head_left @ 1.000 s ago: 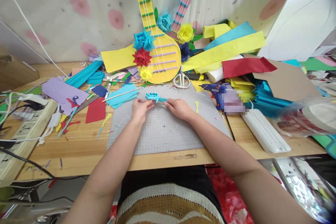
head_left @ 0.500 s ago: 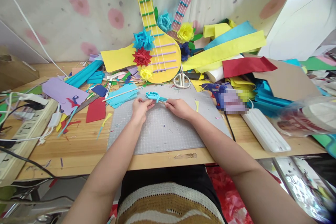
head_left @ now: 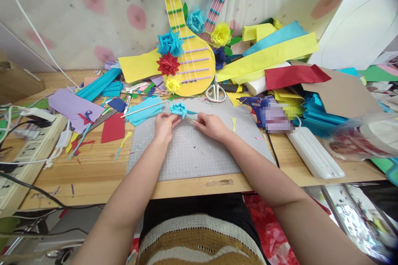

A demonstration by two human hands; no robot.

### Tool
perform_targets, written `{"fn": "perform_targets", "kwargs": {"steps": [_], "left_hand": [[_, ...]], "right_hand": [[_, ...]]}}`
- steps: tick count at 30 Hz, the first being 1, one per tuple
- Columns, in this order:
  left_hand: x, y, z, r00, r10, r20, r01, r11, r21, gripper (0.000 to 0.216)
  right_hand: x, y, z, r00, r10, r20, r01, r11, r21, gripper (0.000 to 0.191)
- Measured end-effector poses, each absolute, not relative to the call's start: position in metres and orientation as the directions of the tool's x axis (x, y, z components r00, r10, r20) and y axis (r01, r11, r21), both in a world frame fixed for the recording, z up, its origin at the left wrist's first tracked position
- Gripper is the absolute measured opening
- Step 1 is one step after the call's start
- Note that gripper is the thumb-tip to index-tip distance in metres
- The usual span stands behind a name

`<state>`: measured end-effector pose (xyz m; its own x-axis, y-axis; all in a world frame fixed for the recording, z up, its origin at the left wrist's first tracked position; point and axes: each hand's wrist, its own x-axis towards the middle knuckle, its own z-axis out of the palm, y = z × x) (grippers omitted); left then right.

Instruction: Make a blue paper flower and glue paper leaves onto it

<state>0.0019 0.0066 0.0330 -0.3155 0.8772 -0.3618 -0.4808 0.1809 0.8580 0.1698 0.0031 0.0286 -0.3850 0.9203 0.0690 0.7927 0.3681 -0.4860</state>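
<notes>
Over the cutting mat's [head_left: 192,161] far edge, a blue paper flower [head_left: 178,109] is pinched in the closed left hand [head_left: 164,126], and its thin stick [head_left: 190,119] is gripped by the right hand [head_left: 212,125]. The petals could be crushed, or the flower twisted off, by too hard a squeeze. Farther back no writing can be read, and the patch on the glue gun [head_left: 255,104] is blurred.

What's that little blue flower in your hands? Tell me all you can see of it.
The blue flower is light blue, apparently folded paper with pointed petals. It sits at the end of a thin pale stick lying nearly level, a loose blue strip trailing rightward. The left hand pinches it below the bloom; the right hand holds the stick's other end, over the cutting mat.
</notes>
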Motion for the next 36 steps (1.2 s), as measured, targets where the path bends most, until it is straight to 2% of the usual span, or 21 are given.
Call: {"fn": "perform_targets", "kwargs": {"steps": [5,8,13,15,18,22,26,29,32,36], "left_hand": [[-0.004,0.010,0.036,-0.324,0.873,-0.365,-0.492,0.173,0.853,0.033],[-0.015,0.017,0.035,-0.408,0.851,-0.331,-0.481,0.108,0.870,0.031],[-0.030,0.027,0.029,-0.515,0.824,-0.234,-0.355,0.043,0.934,0.030],[-0.029,0.028,0.026,-0.458,0.867,-0.196,-0.266,0.077,0.961,0.030],[-0.023,0.026,0.024,-0.269,0.948,-0.172,-0.167,0.130,0.977,0.028],[-0.013,0.024,0.025,-0.096,0.972,-0.213,-0.189,0.192,0.963,0.034],[-0.009,0.022,0.025,-0.086,0.976,-0.199,-0.242,0.174,0.955,0.044],[-0.007,0.017,0.025,-0.052,0.992,-0.112,-0.234,0.096,0.967,0.058],[-0.003,0.010,0.025,-0.052,0.999,-0.006,-0.176,-0.004,0.984,0.072],[0.006,0.001,0.024,-0.178,0.982,0.061,-0.038,-0.069,0.997,0.076]], "right_hand": [[0.173,0.004,0.030,-0.369,0.926,0.074,0.807,0.359,-0.469,0.015],[0.179,0.007,0.032,-0.374,0.924,0.081,0.812,0.368,-0.453,0.013],[0.187,0.011,0.032,-0.321,0.940,0.115,0.817,0.336,-0.468,0.015],[0.185,0.011,0.031,-0.269,0.952,0.144,0.817,0.305,-0.490,0.017],[0.178,0.009,0.030,-0.216,0.966,0.140,0.802,0.257,-0.539,0.020],[0.168,0.008,0.026,-0.187,0.978,0.088,0.814,0.205,-0.543,0.029],[0.162,0.010,0.021,-0.148,0.986,0.078,0.842,0.167,-0.513,0.026],[0.160,0.013,0.018,-0.126,0.989,0.072,0.851,0.145,-0.505,0.019],[0.159,0.015,0.016,-0.099,0.992,0.074,0.844,0.123,-0.522,0.016],[0.159,0.014,0.016,-0.055,0.995,0.078,0.826,0.089,-0.557,0.017]]}}
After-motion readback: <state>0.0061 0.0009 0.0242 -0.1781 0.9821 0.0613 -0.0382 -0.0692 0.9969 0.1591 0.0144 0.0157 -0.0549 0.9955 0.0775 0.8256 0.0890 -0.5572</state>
